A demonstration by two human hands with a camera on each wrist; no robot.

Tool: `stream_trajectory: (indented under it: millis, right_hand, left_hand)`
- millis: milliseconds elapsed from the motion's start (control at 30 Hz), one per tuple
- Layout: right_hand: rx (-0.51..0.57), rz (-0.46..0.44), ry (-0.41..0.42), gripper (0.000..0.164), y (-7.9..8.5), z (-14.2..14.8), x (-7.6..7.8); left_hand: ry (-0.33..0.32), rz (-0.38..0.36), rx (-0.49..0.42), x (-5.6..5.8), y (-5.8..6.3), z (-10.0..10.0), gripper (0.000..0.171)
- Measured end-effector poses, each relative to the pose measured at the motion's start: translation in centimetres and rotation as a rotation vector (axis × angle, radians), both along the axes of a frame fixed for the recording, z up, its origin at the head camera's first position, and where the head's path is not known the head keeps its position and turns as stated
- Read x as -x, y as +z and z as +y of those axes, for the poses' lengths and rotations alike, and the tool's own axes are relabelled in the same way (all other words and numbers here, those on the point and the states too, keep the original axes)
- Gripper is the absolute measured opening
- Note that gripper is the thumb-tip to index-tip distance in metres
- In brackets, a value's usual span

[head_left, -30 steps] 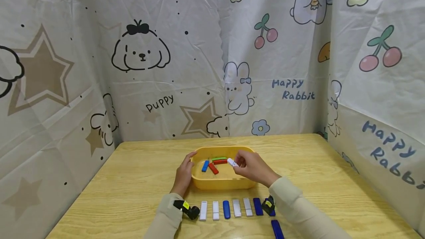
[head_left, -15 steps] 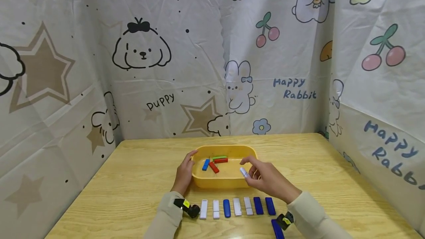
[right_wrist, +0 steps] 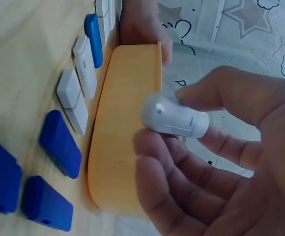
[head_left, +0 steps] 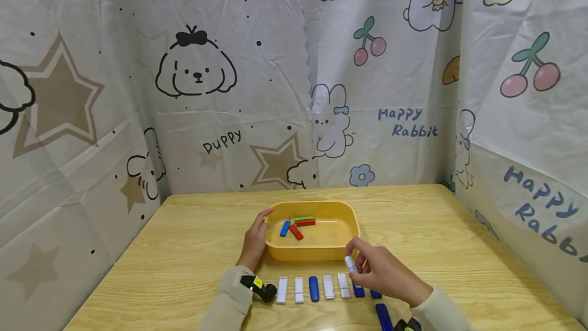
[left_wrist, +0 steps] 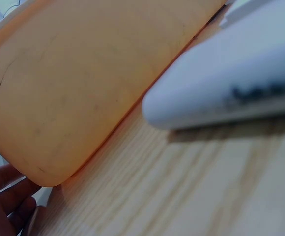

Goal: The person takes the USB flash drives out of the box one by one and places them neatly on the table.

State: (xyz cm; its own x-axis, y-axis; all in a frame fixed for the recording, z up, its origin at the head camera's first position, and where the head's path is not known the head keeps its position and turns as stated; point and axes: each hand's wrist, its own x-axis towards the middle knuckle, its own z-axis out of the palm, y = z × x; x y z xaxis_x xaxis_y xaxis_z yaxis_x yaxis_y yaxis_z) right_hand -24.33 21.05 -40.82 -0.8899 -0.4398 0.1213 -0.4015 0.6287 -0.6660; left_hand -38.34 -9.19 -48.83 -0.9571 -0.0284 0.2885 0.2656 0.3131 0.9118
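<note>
My right hand pinches a small white USB stick between thumb and fingers, in the air just in front of the tub's near right corner. In the right wrist view the stick shows a rounded end and a narrower far end. My left hand grips the left end of a yellow plastic tub, fingers at the rim. In the left wrist view its fingers curl by the tub's corner. Inside the tub lie a blue stick, two red ones and a green one.
Before the tub runs a row of white and blue sticks, among them a rounded blue stick and a white stick. A dark blue stick lies nearer the front. The wooden table is enclosed by a printed curtain.
My right hand has moved out of the tub, right and toward me, carrying the white USB stick over the near rim. The left hand and the tub stay in place.
</note>
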Motion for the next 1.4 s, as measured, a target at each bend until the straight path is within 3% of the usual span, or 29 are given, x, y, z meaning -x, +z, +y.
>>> stream_trajectory:
  millis: [400,667,1067,1400]
  right_hand:
    - [0.019,-0.050,0.097,0.025,-1.4,1.5,0.0]
    - [0.099,-0.208,0.149,0.020,-1.4,1.9,0.1]
    - [0.154,-0.356,0.148,0.014,-1.3,2.2,-0.2]
    - [0.064,-0.381,0.115,0.017,-1.2,2.0,-0.3]
  left_hand:
    - [-0.009,-0.004,0.010,-0.1,-0.1,0.1,0.042]
    - [-0.006,-0.003,0.021,0.2,-0.2,-0.1,0.042]
    - [-0.010,-0.013,0.006,0.2,-0.3,-0.2,0.042]
    - [-0.013,-0.016,0.003,0.2,-0.2,-0.1,0.041]
